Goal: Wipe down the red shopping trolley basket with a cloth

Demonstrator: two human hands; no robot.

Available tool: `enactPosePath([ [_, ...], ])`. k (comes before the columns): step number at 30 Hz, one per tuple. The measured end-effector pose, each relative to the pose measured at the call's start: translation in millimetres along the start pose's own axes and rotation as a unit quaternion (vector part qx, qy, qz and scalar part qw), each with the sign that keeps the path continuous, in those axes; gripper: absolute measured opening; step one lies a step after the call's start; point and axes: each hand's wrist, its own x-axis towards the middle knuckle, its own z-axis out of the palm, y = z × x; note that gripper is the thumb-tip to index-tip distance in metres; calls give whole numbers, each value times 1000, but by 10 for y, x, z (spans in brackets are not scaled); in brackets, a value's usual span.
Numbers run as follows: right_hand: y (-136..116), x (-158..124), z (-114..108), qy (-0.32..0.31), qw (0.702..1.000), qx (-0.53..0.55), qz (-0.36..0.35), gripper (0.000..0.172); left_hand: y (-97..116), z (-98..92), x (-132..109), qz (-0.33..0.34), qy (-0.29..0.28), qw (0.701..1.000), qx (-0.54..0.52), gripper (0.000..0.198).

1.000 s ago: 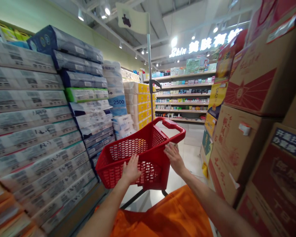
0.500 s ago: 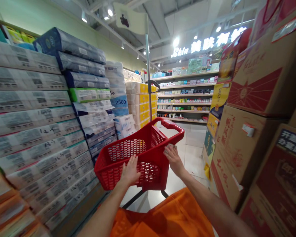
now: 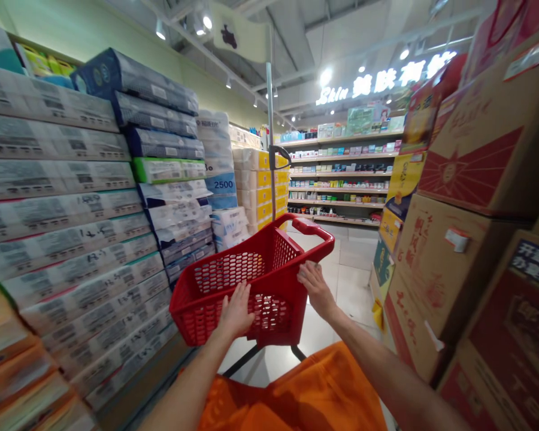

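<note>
Indoor aisle (image 3: 348,281), pale-floored, between stacked packs (image 3: 90,230) and cartons (image 3: 435,257). Red cart (image 3: 273,281) ahead; left hand (image 3: 237,312) laid flat against its near side, gripping nothing; right hand (image 3: 316,287) loosely curled below its handle (image 3: 307,225), grip unclear.

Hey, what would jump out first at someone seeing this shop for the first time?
The bright red shopping cart at the centre, with the left hand and right hand at its near side. Next come the glowing white sign at upper right and the tall stack of wrapped packs along the left.
</note>
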Motion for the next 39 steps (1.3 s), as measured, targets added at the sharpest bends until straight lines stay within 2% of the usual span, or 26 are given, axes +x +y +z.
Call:
enactPosePath([
  [2,-63,-128,49,-31,999,9,-39,39,-15,15,5,1,0,1000,4,75],
  [4,-35,-71,16,-28,999,9,-40,42,-28,35,16,1,2,1000,6,75],
  [6,101,193,-102,8,1000,-10,7,45,-34,51,24,1,6,1000,5,75],
  [8,258,543,-225,24,995,-48,85,43,-34,58,23,1,9,1000,-1,74],
  [11,252,892,-226,-74,983,-82,148,37,-44,61,5,12,5,1000,-13,75],
  [13,27,927,-85,-156,978,-69,117,37,-74,65,-17,10,14,1000,-14,75],
  [15,-251,872,78,-217,975,-34,36,39,-128,72,-46,-35,30,999,-8,74],
  [17,-415,818,154,-254,967,-18,-27,40,-200,79,-77,-84,38,996,4,72],
  [18,-420,807,138,-261,964,-28,-33,40,-235,82,-92,-96,37,995,9,71],
  [19,-374,807,90,-260,964,-52,-17,41,-266,86,-106,-95,34,995,14,70],
  [22,-89,850,-132,-224,956,-154,107,42,-312,103,-136,-76,37,996,12,71],
  [24,5,877,-193,-210,948,-180,160,40,-306,115,-147,-73,42,996,2,72],
  [26,-110,874,-111,-224,953,-148,142,38,-292,119,-153,-71,42,997,-6,73],
  [30,-681,829,260,-283,959,-20,-8,43,-317,110,-169,-59,31,998,-6,74],
  [32,-818,846,342,-299,953,7,-40,46,-371,112,-180,-64,35,997,0,73],
  [34,-745,890,284,-299,954,-14,-2,47,-438,127,-196,-97,52,994,2,70],
  [36,-543,940,144,-277,956,-68,70,42,-496,150,-217,-125,66,990,0,68],
  [39,-355,979,13,-227,955,-121,150,33,-525,175,-245,-123,72,990,-3,69],
])
